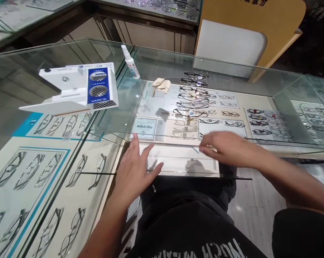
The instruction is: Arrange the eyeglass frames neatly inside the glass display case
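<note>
My left hand (136,166) is open, fingers spread, at the left front edge of the glass display counter. No object shows in it. Over the right end of a white pulled-out drawer (175,152), my right hand (218,145) is curled with thumb and fingers close together. Whatever may be between its fingers is too small and blurred to name. A thin blue strip (195,149) shows just left of its fingertips. Beyond the drawer, several eyeglasses (192,104) lie in a row on the glass, dark frames mostly.
A white spray bottle (131,62) stands on the glass, with a beige cloth (162,85) to its right. At the left sits an open white-and-blue box (101,87). More spectacle frames (261,122) are displayed below the glass. My legs are against the drawer front.
</note>
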A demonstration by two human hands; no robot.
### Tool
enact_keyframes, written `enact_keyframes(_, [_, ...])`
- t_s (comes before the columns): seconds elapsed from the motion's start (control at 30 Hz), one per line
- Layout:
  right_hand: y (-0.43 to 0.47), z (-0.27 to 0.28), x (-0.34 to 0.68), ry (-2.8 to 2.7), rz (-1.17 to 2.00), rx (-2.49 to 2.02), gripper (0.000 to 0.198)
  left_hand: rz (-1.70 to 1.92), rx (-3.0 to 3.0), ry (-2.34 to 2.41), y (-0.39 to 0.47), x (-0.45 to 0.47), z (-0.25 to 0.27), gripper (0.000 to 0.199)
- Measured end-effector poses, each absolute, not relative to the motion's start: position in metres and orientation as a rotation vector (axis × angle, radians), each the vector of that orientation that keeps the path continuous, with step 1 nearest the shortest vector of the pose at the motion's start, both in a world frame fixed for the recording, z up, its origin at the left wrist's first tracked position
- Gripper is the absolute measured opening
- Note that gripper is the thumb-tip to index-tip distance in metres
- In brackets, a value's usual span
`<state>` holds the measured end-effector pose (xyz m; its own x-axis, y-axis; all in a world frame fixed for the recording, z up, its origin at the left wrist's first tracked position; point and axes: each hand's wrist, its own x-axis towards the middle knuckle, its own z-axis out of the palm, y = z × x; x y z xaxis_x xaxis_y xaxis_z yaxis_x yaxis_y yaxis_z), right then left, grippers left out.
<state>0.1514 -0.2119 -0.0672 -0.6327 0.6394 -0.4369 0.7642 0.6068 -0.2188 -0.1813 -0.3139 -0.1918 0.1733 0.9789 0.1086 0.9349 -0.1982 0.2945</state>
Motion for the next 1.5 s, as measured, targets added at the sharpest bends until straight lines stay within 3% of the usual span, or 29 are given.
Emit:
enact_keyframes(0.17, [-0.156,-0.066,0.13,2.795,-0.082,1.22,0.04,0.392,2.252,1.888,-0.314,-0.18,-0.192,0.078])
enact_keyframes(0.37, [-0.125,-0.082,0.113,2.648,-0.098,1.242,0.037,0.444,2.291,1.916,-0.315,-0.178,-0.196,0.069])
enact_keyframes(0.47, [-0.14,-0.066,0.122,2.693,-0.342,1.198,0.041,0.457,2.295,1.927,-0.316,-0.177,-0.196,0.069])
enact_keyframes(0.63, [-0.193,-0.03,0.144,2.501,-1.066,0.982,0.055,0.427,2.256,1.931,-0.317,-0.175,-0.191,0.068])
enact_keyframes(0.77, [-0.231,-0.047,0.14,2.216,-1.287,0.938,0.065,0.4,2.233,1.927,-0.317,-0.174,-0.188,0.069])
enact_keyframes(0.93, [-0.237,-0.131,0.111,2.291,-1.117,1.154,0.061,0.416,2.222,1.919,-0.316,-0.173,-0.188,0.07])
enact_keyframes(1.13, [-0.183,-0.234,0.038,2.55,-0.592,1.608,0.065,0.448,2.211,1.933,-0.316,-0.172,-0.189,0.07])
enact_keyframes(1.33, [-0.115,-0.28,-0.045,2.684,-0.499,1.828,0.07,0.457,2.2,1.984,-0.317,-0.169,-0.189,0.072])
enact_keyframes(1.5, [-0.067,-0.295,-0.085,2.821,-0.364,1.83,0.066,0.496,2.3,2.006,-0.317,-0.172,-0.202,0.092])
